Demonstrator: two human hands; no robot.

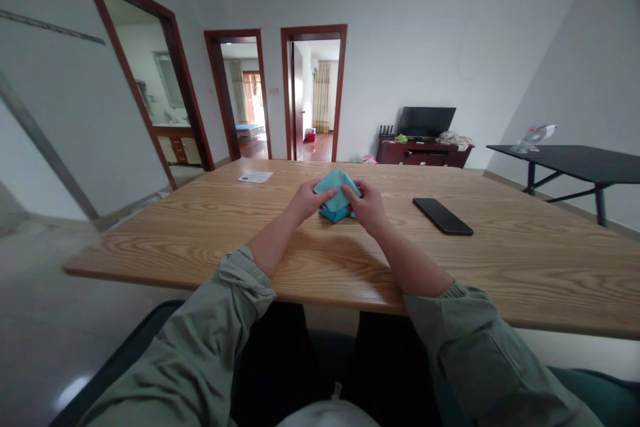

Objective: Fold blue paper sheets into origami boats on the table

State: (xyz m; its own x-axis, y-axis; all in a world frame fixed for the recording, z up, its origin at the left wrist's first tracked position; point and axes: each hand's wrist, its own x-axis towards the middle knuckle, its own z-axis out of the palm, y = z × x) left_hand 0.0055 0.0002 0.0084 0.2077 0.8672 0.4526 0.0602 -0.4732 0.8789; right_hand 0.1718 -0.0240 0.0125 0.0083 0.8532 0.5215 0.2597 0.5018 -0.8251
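A folded piece of blue paper [334, 183], pale on its upper face and deeper blue below, is held up just over the wooden table [210, 240]. My left hand [306, 202] grips its left side, thumb lying across the front. On the right side my right hand [367, 205] holds it the same way, with the thumb pressed on the pale face. Both sets of fingers curl behind the paper and are partly hidden by it. The underside of the paper is close to the tabletop; whether it touches cannot be made out.
A black phone [443, 216] lies on the table to the right of my hands. At the far left is a white printed sheet [255, 177]. Beyond stand a black table [575, 159] on the right and a television [427, 122] on a dark red cabinet [417, 153].
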